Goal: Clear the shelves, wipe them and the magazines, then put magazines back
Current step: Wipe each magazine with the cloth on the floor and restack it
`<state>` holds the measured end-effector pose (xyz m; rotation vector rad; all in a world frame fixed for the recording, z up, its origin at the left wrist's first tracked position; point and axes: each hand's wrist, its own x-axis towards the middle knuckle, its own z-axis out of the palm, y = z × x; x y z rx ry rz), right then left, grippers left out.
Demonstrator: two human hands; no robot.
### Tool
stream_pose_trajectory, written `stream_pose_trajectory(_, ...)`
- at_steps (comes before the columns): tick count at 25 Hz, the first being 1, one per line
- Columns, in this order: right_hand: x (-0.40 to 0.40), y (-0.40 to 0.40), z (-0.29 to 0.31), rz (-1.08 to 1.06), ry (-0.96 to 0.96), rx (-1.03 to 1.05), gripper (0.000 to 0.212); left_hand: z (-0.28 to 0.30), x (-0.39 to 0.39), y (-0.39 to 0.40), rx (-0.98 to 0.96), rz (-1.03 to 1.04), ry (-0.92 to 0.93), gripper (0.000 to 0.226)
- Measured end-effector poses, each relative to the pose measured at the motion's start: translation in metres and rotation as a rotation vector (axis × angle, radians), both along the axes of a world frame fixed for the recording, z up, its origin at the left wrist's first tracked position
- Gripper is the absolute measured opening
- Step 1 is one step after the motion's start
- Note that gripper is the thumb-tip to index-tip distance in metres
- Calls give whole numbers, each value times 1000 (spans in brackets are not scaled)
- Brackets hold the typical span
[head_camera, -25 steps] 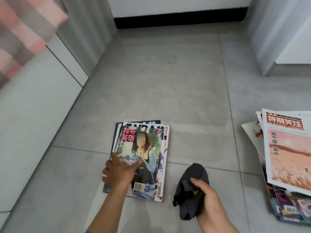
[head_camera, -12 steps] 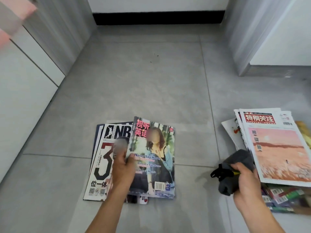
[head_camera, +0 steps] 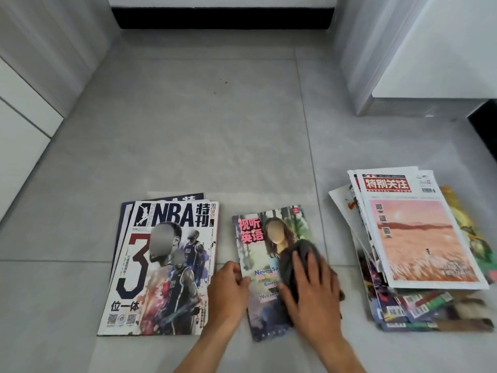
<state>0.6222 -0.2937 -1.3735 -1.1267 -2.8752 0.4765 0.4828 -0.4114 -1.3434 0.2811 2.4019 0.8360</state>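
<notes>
Grey cloth (head_camera: 301, 250) is now wiping the English magazine (head_camera: 252, 238), moved off the NBA pile (head_camera: 161, 265); left grip (head_camera: 228, 286) is pinching its edge, right grip (head_camera: 312, 286) is pressing flat-fingered.

The cloth (head_camera: 298, 254) pressed beneath the right hand (head_camera: 312, 286) was dark grey, and the magazine (head_camera: 269, 238) under it, pinched at its edge by the left hand (head_camera: 228, 289), bore a green wooded cover with pink title characters and blue text. Left of that pinch, the NBA magazine (head_camera: 166, 265) showed white with black lettering, a dark-red-and-navy numeral and navy-uniformed players. Right of the pressing hand, the stack (head_camera: 419, 238) was topped in white with a red title band and an orange-pink landscape, all on a pale grey tiled floor (head_camera: 201, 144).
</notes>
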Motion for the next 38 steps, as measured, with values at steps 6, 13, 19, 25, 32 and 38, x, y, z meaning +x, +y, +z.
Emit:
stream_pose_trajectory(6,9,9,-14,475,193,51,51,-7,-8,1,28,50,-33,17)
stream_pose_trajectory(13,-52,-16,-27,352,217,113,68,-12,-13,4,6,32,-57,21)
stream_pose_trajectory(19,-81,73,-23,-44,253,48,48,-9,-12,5,13,15,-94,17)
stream_pose_trajectory(25,-134,3,-21,493,297,25,58,-9,-19,8,-22,31,-70,20)
stream_pose_trajectory(32,-106,73,-27,-84,248,89,55,-5,-18,8,11,65,-135,17)
stream_pose_trajectory(38,-113,19,-29,481,303,-45,54,-7,-21,7,2,60,-126,22)
